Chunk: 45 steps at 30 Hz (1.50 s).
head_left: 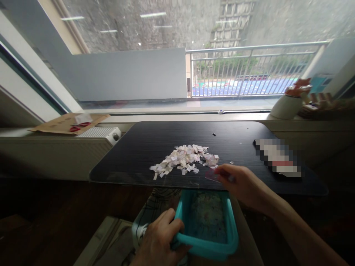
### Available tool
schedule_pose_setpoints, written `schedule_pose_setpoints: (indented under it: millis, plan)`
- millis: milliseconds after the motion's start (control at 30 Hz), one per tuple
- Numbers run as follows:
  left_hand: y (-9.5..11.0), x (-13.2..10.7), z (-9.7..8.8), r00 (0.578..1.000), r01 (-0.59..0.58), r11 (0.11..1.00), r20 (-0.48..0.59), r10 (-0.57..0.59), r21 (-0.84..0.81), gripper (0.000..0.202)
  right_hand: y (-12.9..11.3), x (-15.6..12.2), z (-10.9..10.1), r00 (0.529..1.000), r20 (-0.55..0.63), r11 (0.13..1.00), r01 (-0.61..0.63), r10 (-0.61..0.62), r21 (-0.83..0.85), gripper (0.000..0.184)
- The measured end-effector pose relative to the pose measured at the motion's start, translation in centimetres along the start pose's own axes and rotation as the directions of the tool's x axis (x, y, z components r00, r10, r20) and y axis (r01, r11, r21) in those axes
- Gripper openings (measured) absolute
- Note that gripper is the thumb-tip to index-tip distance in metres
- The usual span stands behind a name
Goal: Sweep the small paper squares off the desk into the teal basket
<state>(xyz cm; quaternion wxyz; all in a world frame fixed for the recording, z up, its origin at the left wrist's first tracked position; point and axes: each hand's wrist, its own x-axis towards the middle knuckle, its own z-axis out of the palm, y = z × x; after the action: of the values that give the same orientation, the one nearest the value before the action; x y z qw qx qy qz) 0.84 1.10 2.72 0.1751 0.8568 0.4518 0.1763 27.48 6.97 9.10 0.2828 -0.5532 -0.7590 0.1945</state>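
Note:
My left hand (163,234) is closed around the near left rim of a turquoise plastic bin (208,247), which sits at my lap just below the table edge. Small pale scraps (209,212) lie inside it. Above the tabletop, my right hand (235,181) pinches a thin, see-through pinkish plastic piece (211,175), its exact kind unclear. That piece is beside the right end of a loose heap of small white paper scraps (184,157) on the dark table (124,155).
A blurred-out flat object (277,159) lies on the table's right side. A brown paper envelope (61,123) rests on the radiator (102,133) at left. On the right of the window sill stands a white pot-like figure (287,105). Beyond the glass is a metal railing (241,72).

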Motion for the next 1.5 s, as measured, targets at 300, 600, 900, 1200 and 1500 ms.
schedule_pose_setpoints:
  millis: [300, 600, 900, 1200, 1500]
  plan:
    - [-0.8, -1.1, 0.7, 1.000, 0.019, 0.999, -0.010, -0.019, 0.028, 0.016, 0.5, 2.3, 1.4, 1.000, 0.012, 0.998, -0.017, 0.017, -0.054, 0.019]
    - [-0.7, -1.2, 1.0, 0.999, 0.032, 0.999, 0.005, -0.032, 0.040, 0.018, -0.1, 3.4, 1.9, 1.000, -0.013, 0.998, -0.021, 0.020, -0.065, 0.020]
    - [-0.7, -0.8, 1.4, 0.999, 0.043, 0.998, 0.026, -0.044, 0.036, 0.022, -1.1, 2.7, 1.4, 1.000, 0.016, 0.996, 0.020, -0.019, -0.085, 0.020]
    - [-0.5, -0.7, 1.1, 0.998, 0.050, 0.998, 0.034, -0.052, 0.049, 0.018, -0.5, 1.5, 1.1, 0.994, -0.108, 0.956, -0.024, -0.009, -0.292, 0.024]
    - [-0.5, -0.5, 1.2, 0.998, 0.055, 0.997, 0.031, -0.056, 0.055, 0.020, -0.6, 2.7, 1.5, 1.000, -0.006, 0.989, 0.015, -0.016, -0.147, 0.022]
